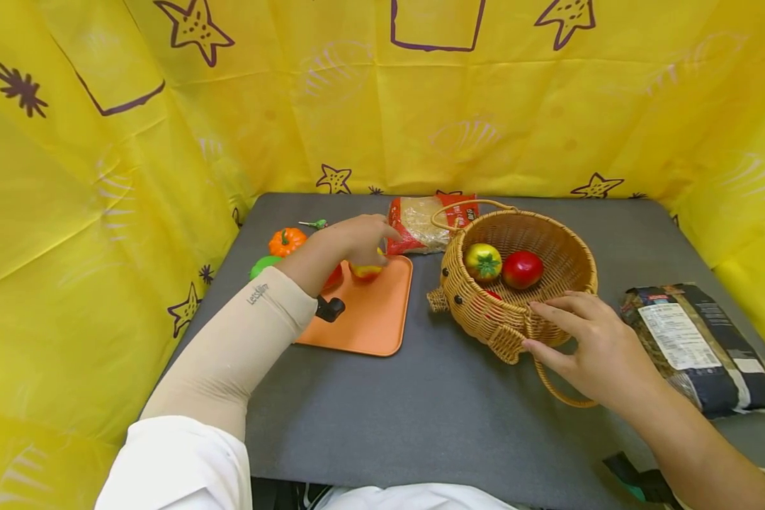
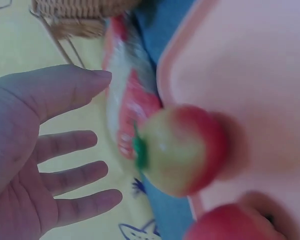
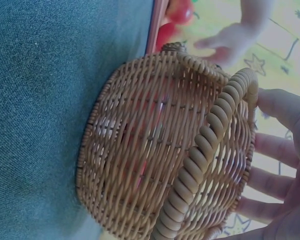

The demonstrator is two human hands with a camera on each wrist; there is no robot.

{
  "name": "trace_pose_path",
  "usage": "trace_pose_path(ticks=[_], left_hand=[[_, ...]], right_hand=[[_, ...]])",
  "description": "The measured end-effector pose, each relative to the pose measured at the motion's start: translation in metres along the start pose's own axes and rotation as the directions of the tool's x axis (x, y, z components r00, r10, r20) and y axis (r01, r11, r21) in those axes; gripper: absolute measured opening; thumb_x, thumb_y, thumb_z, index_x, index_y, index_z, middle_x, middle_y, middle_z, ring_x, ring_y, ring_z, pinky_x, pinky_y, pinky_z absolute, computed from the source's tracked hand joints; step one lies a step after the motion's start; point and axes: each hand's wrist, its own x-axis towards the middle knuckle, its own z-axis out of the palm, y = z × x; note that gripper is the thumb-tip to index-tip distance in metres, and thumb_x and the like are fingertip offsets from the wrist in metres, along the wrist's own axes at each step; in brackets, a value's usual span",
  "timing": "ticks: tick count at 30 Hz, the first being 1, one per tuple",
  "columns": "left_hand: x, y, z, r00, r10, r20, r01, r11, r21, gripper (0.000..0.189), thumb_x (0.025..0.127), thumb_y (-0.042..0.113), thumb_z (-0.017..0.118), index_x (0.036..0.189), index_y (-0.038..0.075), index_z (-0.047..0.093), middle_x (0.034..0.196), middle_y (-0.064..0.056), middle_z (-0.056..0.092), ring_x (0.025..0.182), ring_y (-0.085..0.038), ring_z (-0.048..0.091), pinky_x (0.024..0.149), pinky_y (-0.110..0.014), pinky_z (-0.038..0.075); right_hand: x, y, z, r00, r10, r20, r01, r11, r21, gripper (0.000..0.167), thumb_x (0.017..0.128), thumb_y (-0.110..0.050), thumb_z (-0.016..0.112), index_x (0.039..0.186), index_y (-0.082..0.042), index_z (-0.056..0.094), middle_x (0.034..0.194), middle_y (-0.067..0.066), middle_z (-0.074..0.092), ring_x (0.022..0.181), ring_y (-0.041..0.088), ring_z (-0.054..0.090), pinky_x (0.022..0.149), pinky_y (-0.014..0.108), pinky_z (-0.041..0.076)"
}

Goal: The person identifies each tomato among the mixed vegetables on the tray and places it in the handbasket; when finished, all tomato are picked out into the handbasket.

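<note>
My left hand (image 1: 363, 241) reaches over the orange tray (image 1: 350, 333), fingers extended. In the left wrist view, its fingers are spread beside a yellow-and-red toy fruit (image 2: 182, 150) with a green stem, apart from it. A red fruit (image 2: 230, 225) lies close by on the tray. My right hand (image 1: 596, 347) touches the near rim of a wicker basket (image 1: 484, 319), thumb lower than the fingers. In the right wrist view, its straight fingers meet the rim near the braided handle (image 3: 210, 140). Inside sit a yellow fruit with a green leaf cap (image 1: 483, 262) and a dark red fruit (image 1: 523, 269).
An orange pumpkin (image 1: 287, 241), a green item (image 1: 264, 265) and a small green-stemmed piece (image 1: 316, 224) lie left of the tray. A red-and-clear packet (image 1: 421, 219) lies behind. At the right is a dark packaged bag (image 1: 701, 347). Yellow cloth (image 1: 382, 127) surrounds the table.
</note>
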Motion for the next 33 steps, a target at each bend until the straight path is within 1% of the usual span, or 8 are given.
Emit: trace_pose_path(ticks=[6, 10, 18, 21, 23, 26, 30, 33], left_hand=[[-0.003, -0.014, 0.012, 0.998, -0.057, 0.039, 0.060, 0.996, -0.067, 0.060, 0.092, 0.026, 0.073, 0.148, 0.022, 0.056, 0.152, -0.014, 0.044, 0.135, -0.033, 0.046, 0.115, -0.047, 0.040], [-0.002, -0.019, 0.018, 0.995, -0.073, 0.063, 0.078, 0.994, -0.079, 0.060, 0.091, 0.024, 0.073, 0.148, 0.023, 0.056, 0.153, -0.014, 0.043, 0.129, -0.032, 0.047, 0.114, -0.045, 0.041], [0.002, -0.025, 0.028, 0.995, -0.075, 0.068, 0.080, 0.994, -0.078, 0.060, 0.090, 0.022, 0.074, 0.147, 0.028, 0.058, 0.140, -0.011, 0.051, 0.120, -0.031, 0.049, 0.113, -0.045, 0.041], [0.003, -0.024, 0.028, 0.997, -0.058, 0.057, 0.061, 0.996, -0.067, 0.057, 0.090, 0.020, 0.074, 0.145, 0.026, 0.059, 0.140, -0.011, 0.052, 0.119, -0.031, 0.049, 0.114, -0.044, 0.041], [0.003, -0.024, 0.028, 0.998, -0.048, 0.052, 0.051, 0.997, -0.062, 0.056, 0.091, 0.018, 0.073, 0.144, 0.025, 0.060, 0.139, -0.011, 0.053, 0.118, -0.030, 0.050, 0.113, -0.043, 0.042], [0.001, -0.024, 0.027, 0.998, -0.046, 0.052, 0.049, 0.997, -0.062, 0.055, 0.091, 0.017, 0.074, 0.144, 0.025, 0.061, 0.138, -0.010, 0.053, 0.117, -0.030, 0.050, 0.111, -0.043, 0.044], [-0.001, -0.022, 0.023, 0.998, -0.050, 0.046, 0.054, 0.996, -0.078, 0.056, 0.090, 0.019, 0.075, 0.144, 0.025, 0.060, 0.140, -0.011, 0.051, 0.118, -0.030, 0.051, 0.110, -0.044, 0.045], [-0.004, -0.020, 0.017, 1.000, -0.026, 0.016, 0.028, 0.997, -0.079, 0.058, 0.089, 0.021, 0.077, 0.145, 0.023, 0.060, 0.141, -0.012, 0.052, 0.119, -0.030, 0.051, 0.111, -0.044, 0.044]], right_hand=[[0.001, 0.000, 0.001, 1.000, -0.009, -0.017, 0.010, 1.000, 0.004, 0.081, 0.095, -0.075, 0.040, 0.115, -0.007, 0.078, 0.107, 0.011, 0.071, 0.101, 0.034, 0.063, 0.073, 0.056, 0.056], [0.001, 0.000, 0.001, 1.000, -0.009, -0.017, 0.009, 1.000, 0.004, 0.081, 0.095, -0.075, 0.040, 0.115, -0.007, 0.078, 0.107, 0.011, 0.071, 0.101, 0.033, 0.063, 0.073, 0.056, 0.056], [0.001, 0.000, 0.001, 1.000, -0.011, -0.018, 0.011, 1.000, -0.003, 0.082, 0.095, -0.075, 0.038, 0.115, -0.006, 0.078, 0.106, 0.012, 0.071, 0.101, 0.034, 0.063, 0.073, 0.057, 0.056], [0.000, 0.000, 0.001, 1.000, -0.004, -0.014, 0.004, 1.000, -0.002, 0.081, 0.095, -0.075, 0.039, 0.115, -0.007, 0.078, 0.106, 0.012, 0.070, 0.101, 0.034, 0.063, 0.074, 0.057, 0.056], [0.000, 0.000, 0.001, 1.000, 0.000, -0.011, 0.000, 1.000, -0.001, 0.079, 0.094, -0.075, 0.043, 0.115, -0.007, 0.078, 0.106, 0.012, 0.070, 0.102, 0.034, 0.063, 0.075, 0.057, 0.055], [0.000, 0.000, 0.001, 1.000, 0.003, -0.005, -0.003, 1.000, 0.001, 0.068, 0.093, -0.069, 0.058, 0.116, -0.008, 0.078, 0.106, 0.012, 0.070, 0.103, 0.034, 0.062, 0.076, 0.057, 0.055], [0.000, 0.000, 0.000, 1.000, 0.007, 0.002, -0.007, 1.000, -0.002, 0.055, 0.087, -0.055, 0.075, 0.116, -0.008, 0.078, 0.107, 0.012, 0.070, 0.102, 0.033, 0.063, 0.075, 0.057, 0.056], [0.000, -0.001, 0.000, 1.000, 0.009, 0.006, -0.009, 1.000, -0.006, 0.050, 0.084, -0.047, 0.081, 0.116, -0.008, 0.078, 0.107, 0.012, 0.070, 0.102, 0.033, 0.063, 0.074, 0.057, 0.056]])
